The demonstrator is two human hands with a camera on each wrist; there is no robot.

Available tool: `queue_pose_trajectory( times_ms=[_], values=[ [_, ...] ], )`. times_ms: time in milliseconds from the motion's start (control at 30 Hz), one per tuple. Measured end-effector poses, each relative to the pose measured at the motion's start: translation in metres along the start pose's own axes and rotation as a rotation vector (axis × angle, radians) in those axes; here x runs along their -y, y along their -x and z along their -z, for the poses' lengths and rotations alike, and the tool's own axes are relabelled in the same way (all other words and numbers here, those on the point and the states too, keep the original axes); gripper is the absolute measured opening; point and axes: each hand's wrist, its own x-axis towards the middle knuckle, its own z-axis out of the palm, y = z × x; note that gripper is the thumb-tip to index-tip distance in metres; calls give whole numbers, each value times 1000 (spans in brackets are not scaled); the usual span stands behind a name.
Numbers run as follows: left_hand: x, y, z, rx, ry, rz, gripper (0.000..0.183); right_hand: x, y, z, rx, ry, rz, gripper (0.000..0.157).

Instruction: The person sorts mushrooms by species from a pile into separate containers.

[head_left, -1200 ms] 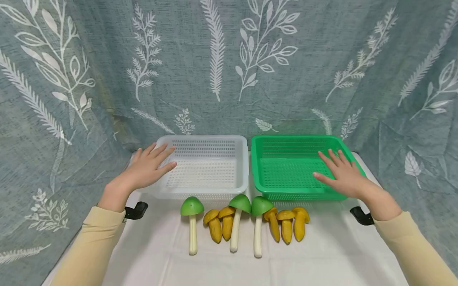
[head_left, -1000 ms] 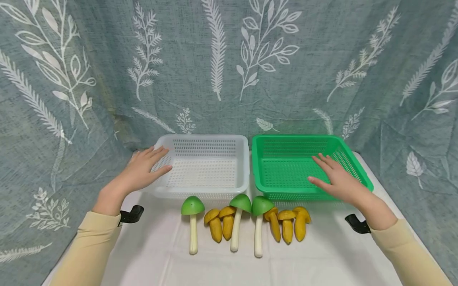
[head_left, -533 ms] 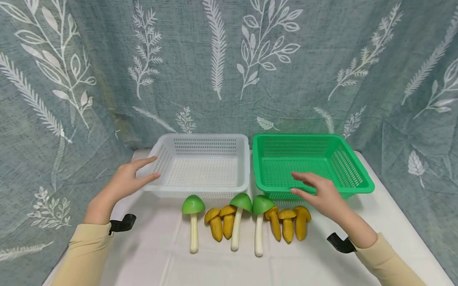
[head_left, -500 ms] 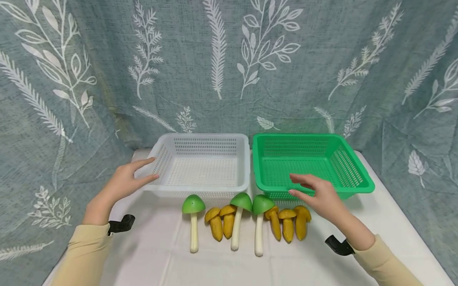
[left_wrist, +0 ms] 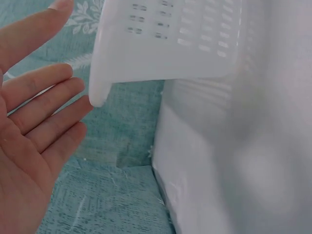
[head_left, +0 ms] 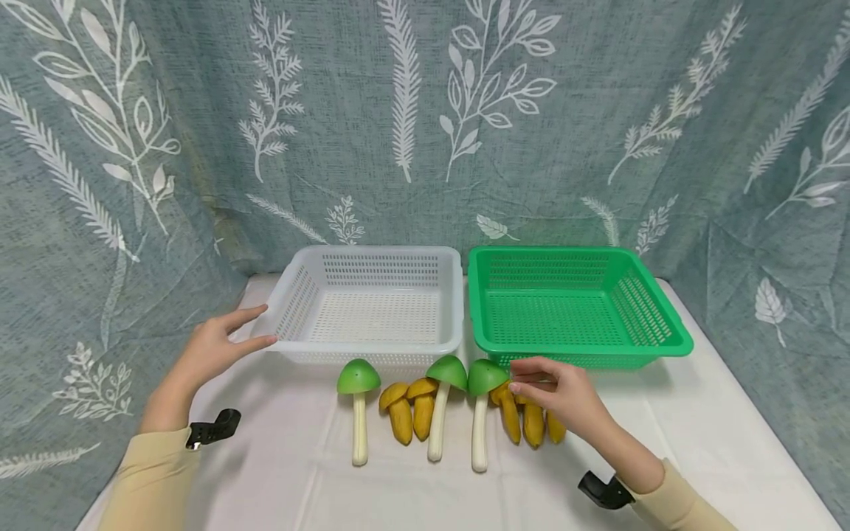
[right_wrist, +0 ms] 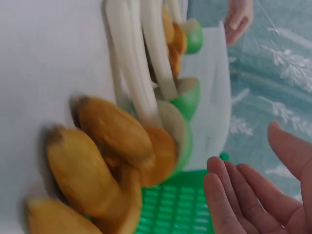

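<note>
My right hand (head_left: pixel 561 398) hovers over the yellow-brown toy mushrooms at the right of the row, hiding part of their caps. In the right wrist view the fingers of that hand (right_wrist: pixel 243 200) are loosely bent and hold nothing, close to a green-capped mushroom (right_wrist: pixel 183 141) and a yellow-brown mushroom (right_wrist: pixel 114 129). My left hand (head_left: pixel 212 350) is beside the left end of the white basket (head_left: pixel 378 346). Seen from the left wrist, the left hand's fingers (left_wrist: pixel 53 102) reach toward the basket's rim (left_wrist: pixel 99 92), thumb apart, with nothing held.
A green basket (head_left: pixel 578 346) stands to the right of the white one, and no contents show in either. Two more green-capped mushrooms (head_left: pixel 358 380) and several yellow-brown ones (head_left: pixel 398 413) lie in front on the white cloth (head_left: pixel 412 501). A patterned curtain (head_left: pixel 358 118) hangs behind.
My right hand has come down and left from over the green basket to the yellow-brown mushrooms. The left hand has drawn back toward me and left, away from above the white basket.
</note>
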Motion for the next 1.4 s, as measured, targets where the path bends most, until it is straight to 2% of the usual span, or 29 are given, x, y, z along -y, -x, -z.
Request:
queue_pose_trajectory(
  times_ms=[233,433,667,900,1067,1400],
  values=[
    [10,2,-4,-23,25,-1,73,-8,5,-23,61,1,-2,36],
    [13,2,-9,-50,39,-12,73,-10,9,-39,85,34,-42,32],
    [15,1,-11,-66,57,-2,75,-15,8,-49,94,68,-61,36],
    [15,1,-12,-75,69,17,75,-17,7,-60,108,13,-153,46],
    [15,0,-12,-78,51,20,74,-17,6,-65,97,83,-149,47],
    [16,0,-11,-75,60,26,73,-15,2,-69,65,213,-134,39]
  ],
)
